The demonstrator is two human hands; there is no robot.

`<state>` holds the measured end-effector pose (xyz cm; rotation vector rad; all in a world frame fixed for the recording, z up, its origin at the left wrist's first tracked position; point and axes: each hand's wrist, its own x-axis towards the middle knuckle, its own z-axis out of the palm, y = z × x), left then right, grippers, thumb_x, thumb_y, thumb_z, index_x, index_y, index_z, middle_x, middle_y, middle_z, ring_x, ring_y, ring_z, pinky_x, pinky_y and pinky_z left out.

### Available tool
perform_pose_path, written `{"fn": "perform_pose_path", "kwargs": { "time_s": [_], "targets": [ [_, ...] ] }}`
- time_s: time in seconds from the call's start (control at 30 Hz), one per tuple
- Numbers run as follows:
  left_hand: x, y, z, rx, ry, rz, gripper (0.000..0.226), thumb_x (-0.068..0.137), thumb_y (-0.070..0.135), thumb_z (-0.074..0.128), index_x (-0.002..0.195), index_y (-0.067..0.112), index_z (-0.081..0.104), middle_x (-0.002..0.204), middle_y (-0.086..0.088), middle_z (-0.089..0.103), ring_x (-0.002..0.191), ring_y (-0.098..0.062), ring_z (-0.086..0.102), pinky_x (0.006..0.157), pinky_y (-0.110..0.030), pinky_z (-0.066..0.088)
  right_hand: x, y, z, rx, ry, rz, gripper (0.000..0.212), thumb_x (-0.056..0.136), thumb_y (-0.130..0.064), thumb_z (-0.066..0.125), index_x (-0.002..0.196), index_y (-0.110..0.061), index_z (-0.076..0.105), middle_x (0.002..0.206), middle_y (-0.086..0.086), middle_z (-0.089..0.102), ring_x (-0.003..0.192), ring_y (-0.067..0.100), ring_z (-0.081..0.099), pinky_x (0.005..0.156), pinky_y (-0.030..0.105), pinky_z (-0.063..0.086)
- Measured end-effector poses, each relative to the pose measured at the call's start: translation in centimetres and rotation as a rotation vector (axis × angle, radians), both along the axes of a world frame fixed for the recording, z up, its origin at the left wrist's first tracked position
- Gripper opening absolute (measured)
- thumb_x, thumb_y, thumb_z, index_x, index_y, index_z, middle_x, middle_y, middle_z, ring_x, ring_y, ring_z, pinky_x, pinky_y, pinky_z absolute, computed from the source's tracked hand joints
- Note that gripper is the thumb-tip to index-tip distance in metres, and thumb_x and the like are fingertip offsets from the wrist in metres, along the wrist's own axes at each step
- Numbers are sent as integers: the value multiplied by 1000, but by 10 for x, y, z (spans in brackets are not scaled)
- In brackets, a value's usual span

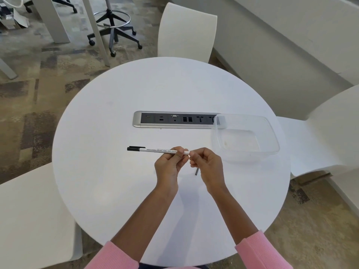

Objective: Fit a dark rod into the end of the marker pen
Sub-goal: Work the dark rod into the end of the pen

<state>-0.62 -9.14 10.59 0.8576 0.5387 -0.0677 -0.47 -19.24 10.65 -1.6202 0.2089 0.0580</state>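
The marker pen (161, 150) is held level above the round white table (120, 191), its black cap with clip pointing to the person's left and its white printed barrel running right to a bare white end. The left hand (170, 166) has its fingers curled closed around the barrel near that end, thumb and fingertips (179, 155) pinching it from below and in front, so most of the pen sticks out past the hand to the left. The right hand (206, 166) meets the pen's white end with its own fingertips bunched together right against it; the fingers are closed, and the dark rod (196, 171) runs down behind them, only its lower tip showing beneath the hand, between the two hands and above the tabletop. Whether the rod's upper part touches the pen's end cannot be told, since the fingers hide it. Both forearms reach forward from pink ribbed sleeves (260, 251) at the near edge, converging toward the middle of the table, wrists slightly raised and palms turned inward toward each other. Just beyond the right hand sits a clear plastic container (272, 140), overlapping the right end of a recessed socket panel (174, 119) in the table's centre. White chairs (187, 30) stand around the table.
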Motion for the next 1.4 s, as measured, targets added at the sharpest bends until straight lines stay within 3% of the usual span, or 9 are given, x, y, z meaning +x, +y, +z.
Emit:
{"fn": "perform_pose_path", "kwargs": {
  "time_s": [0.3, 0.53, 0.7, 0.87, 0.97, 1.07, 1.2, 1.27, 1.4],
  "targets": [
    [2, 2, 5, -103, 58, 9, 11, 84, 2, 59, 74, 4, 64, 54, 5, 69, 57, -5, 67, 58, -13, 55, 3, -9, -5, -473, -493, 105, 9, 83, -1, 60, 83, -7, 67, 78, 0, 65, 77, 5, 57, 69, 12, 46],
    [2, 5, 6, -36, 26, 7, 12, 83, 2, 60, 73, 5, 64, 60, 2, 68, 61, -6, 67, 60, -13, 55, 6, -6, 5, 92, 59, 96, 6, 83, -11, 63, 83, -14, 68, 69, 0, 67, 60, 6, 63, 61, 14, 53],
    [-1, 2, 7, 5, 19, -3, 13, 83, 1, 61, 71, 5, 64, 56, 4, 68, 61, -5, 66, 60, -13, 54, 7, -3, 9, 65, 81, 80, 16, 84, -9, 62, 69, -13, 62, 64, 1, 63, 53, 3, 58, 56, 13, 50],
    [0, 1, 15, -17, 35, -13, 12, 83, 0, 60, 72, 4, 63, 54, 6, 67, 57, -5, 66, 58, -12, 53, 2, 0, 6, -224, -166, 43, 24, 86, -6, 57, 67, -21, 58, 68, -10, 61, 58, 0, 54, 59, 9, 43],
    [1, 1, 21, -51, 54, -5, 13, 82, -3, 60, 71, 2, 62, 50, 7, 67, 53, -4, 65, 55, -10, 53, 1, -2, 3, -375, -342, 60, 12, 87, -7, 54, 77, -7, 60, 72, -15, 58, 68, -4, 54, 64, 5, 39],
    [3, -1, 26, -111, 107, 15, 14, 82, -6, 59, 70, 1, 62, 50, 6, 67, 49, -4, 64, 51, -11, 53, 4, -5, 4, -519, -545, 75, 12, 86, -5, 52, 78, 1, 58, 73, 3, 61, 73, 2, 49, 70, 6, 39],
    [4, 0, 29, -162, 177, 10, 14, 82, -5, 60, 70, 2, 63, 49, 5, 66, 45, -4, 62, 50, -12, 54, 13, -13, 2, -843, -929, 98, 36, 94, -17, 45, 73, 8, 60, 67, 19, 60, 71, 19, 48, 65, 25, 46],
    [6, 3, 28, -126, 169, -2, 12, 81, -2, 62, 70, 4, 64, 49, 6, 66, 46, -3, 61, 50, -11, 53, 13, -12, 3, -785, -849, 111, 26, 90, -16, 52, 75, 3, 62, 70, 14, 61, 71, 16, 50, 66, 21, 45],
    [8, 6, 23, -4, 117, -35, 9, 79, 3, 67, 70, 7, 65, 55, 9, 67, 54, -5, 58, 53, -10, 52, 7, -2, 8, -270, -283, 69, 10, 86, -15, 60, 78, -20, 64, 73, -7, 64, 65, 3, 57, 66, 13, 46]
  ]
}}
